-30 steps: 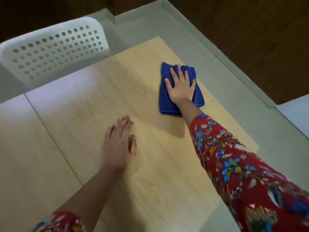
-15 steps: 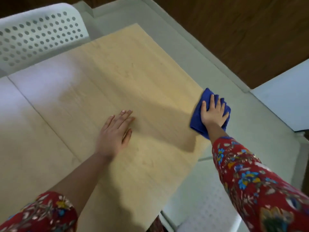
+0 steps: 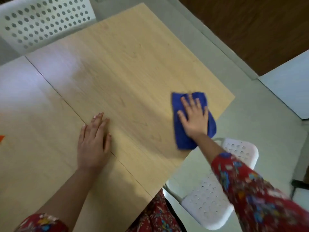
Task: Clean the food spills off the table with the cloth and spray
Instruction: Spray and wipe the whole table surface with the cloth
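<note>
A folded blue cloth [image 3: 178,141] lies on the light wooden table [image 3: 127,67] near its right edge. My right hand [image 3: 194,117] presses flat on the cloth with its fingers spread and straight. My left hand [image 3: 94,141] rests flat on the table at the middle, across a seam between two boards. No spray bottle and no food spill shows in this view.
A white perforated chair [image 3: 41,22] stands at the table's far left corner. A second white perforated chair [image 3: 217,190] sits below the table's near right edge. Grey floor [image 3: 250,128] and a dark wooden wall [image 3: 250,30] lie to the right. An orange scrap [image 3: 1,138] shows at the left edge.
My right hand has slid the cloth from the far middle of the table to the right edge, then a little back inward. My left hand has stayed flat in place.
</note>
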